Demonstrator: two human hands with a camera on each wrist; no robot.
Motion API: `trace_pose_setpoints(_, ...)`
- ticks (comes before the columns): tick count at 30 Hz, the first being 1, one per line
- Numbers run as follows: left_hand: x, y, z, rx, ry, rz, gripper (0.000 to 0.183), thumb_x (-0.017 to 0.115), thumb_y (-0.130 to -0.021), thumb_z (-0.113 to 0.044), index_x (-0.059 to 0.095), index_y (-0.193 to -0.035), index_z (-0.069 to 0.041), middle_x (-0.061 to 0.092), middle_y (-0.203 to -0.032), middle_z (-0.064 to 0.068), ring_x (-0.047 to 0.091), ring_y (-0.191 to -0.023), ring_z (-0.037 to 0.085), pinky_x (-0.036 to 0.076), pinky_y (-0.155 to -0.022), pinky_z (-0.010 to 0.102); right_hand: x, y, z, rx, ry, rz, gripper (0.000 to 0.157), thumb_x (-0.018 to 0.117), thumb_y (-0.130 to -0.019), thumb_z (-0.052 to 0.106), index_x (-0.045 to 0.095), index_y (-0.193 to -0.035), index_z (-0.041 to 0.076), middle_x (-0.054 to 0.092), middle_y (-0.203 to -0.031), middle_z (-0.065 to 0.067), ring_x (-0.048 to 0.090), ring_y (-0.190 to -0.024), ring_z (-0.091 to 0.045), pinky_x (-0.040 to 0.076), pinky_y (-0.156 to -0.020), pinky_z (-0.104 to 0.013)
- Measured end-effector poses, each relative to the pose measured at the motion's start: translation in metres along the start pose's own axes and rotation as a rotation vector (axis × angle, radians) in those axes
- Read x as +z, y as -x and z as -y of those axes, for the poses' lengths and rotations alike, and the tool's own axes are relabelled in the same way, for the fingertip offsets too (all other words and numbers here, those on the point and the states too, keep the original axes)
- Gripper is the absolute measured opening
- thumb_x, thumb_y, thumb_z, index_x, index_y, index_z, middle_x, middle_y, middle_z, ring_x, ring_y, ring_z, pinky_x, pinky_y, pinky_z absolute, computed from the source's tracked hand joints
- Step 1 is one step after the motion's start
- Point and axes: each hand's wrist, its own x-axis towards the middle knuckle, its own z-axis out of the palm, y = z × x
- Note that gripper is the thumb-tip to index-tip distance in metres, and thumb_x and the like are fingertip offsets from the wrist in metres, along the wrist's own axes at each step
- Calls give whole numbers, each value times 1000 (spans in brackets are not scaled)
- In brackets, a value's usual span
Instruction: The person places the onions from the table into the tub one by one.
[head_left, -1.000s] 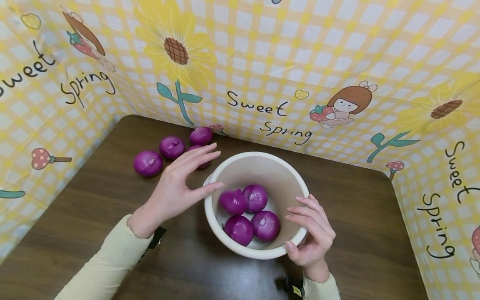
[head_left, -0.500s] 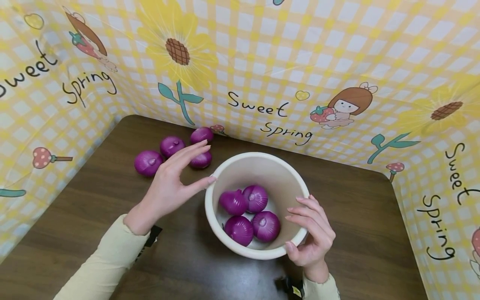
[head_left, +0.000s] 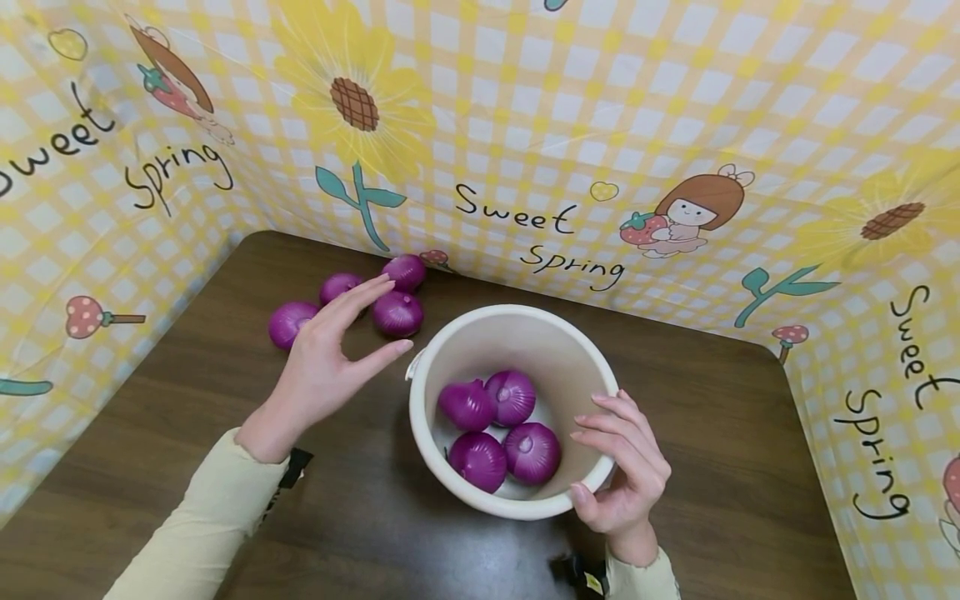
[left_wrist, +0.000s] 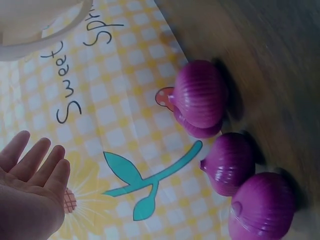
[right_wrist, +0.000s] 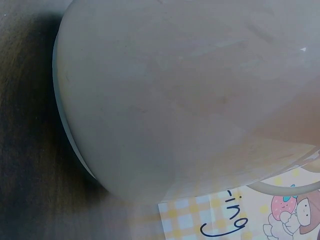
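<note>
A cream bucket (head_left: 480, 350) stands on the dark wooden table, with several purple onions (head_left: 532, 452) lying at its bottom. My right hand (head_left: 626, 467) grips the bucket's right rim, fingers over the edge and thumb at the front. In the right wrist view the bucket's outer wall (right_wrist: 175, 100) fills most of the picture. Left of the bucket, my left hand (head_left: 315, 367) is held with thumb and fingers spread apart and nothing between them. Close beyond its fingers lie several more onions (head_left: 398, 314), partly covered by the hand; the left wrist view shows onions (left_wrist: 201, 95) well apart from the fingers.
A yellow checked cloth (head_left: 525, 108) with flowers and lettering rises behind the table and along both sides. The wooden tabletop (head_left: 720, 433) extends right of the bucket and in front of it. A small handle mount (head_left: 412, 365) sticks out at the bucket's left rim.
My left hand has drawn back leftward from the bucket's rim, and the onion nearest the bucket shows more fully. The right hand, the bucket and the onions inside stay where they were.
</note>
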Motion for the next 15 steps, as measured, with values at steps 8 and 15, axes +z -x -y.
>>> trace_pose_setpoints(8,-6,1,11,-48,-27,-11,71,91,-79,-21,61,-143,-14,58,-144,1,50,-135,23,39,-112,43,1,0,0,-3,1,-2,51,74,-84,41,68,-66,-7,68,-71,-22,66,-83,-42,49,-98,-51)
trace_pose_setpoints(15,-16,-1,20,-34,-51,-51,70,92,-77,-17,63,-140,-12,59,-143,4,53,-133,25,41,-111,37,1,-1,0,-2,0,-2,52,74,-84,41,69,-67,-7,68,-71,-22,67,-84,-41,49,-98,-51)
